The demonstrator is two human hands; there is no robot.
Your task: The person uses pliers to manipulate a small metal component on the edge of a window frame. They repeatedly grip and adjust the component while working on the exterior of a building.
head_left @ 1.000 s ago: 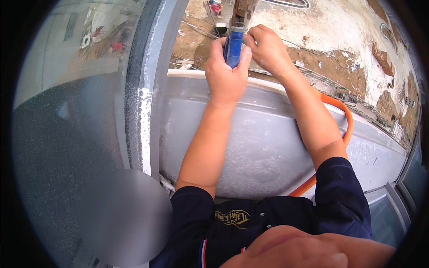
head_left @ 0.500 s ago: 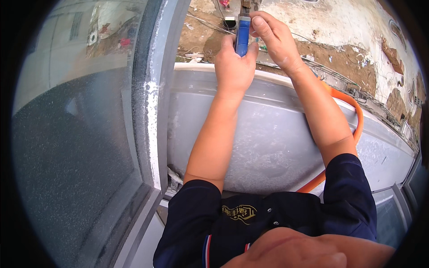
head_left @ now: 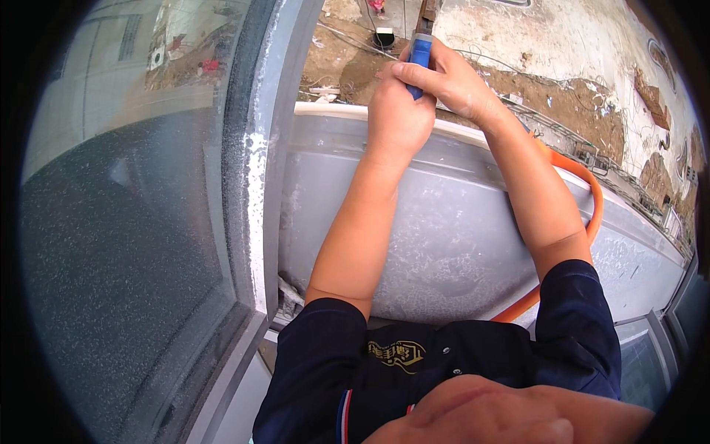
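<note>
Out past the ledge at the top of the head view, I hold a blue-handled tool (head_left: 420, 53) upright; its far end is a narrow, brownish metal piece, partly cut off by the frame edge. My left hand (head_left: 399, 115) is closed around the lower part of the blue handle. My right hand (head_left: 455, 83) comes in from the right, its thumb laid across the handle onto the left hand and its fingers behind the tool. The tool's exact kind does not show clearly.
Below my arms runs a dusty grey ledge (head_left: 444, 244) with a pale rim. On the left stands a grey-framed glass window (head_left: 126, 281). An orange hose (head_left: 584, 169) loops by my right arm. Far below lie bare dirt (head_left: 347, 66), cables and a stained pale surface (head_left: 547, 37).
My right hand has come down from beside the tool's upper end and closed over the handle and left hand. Both hands and the tool have shifted slightly right.
</note>
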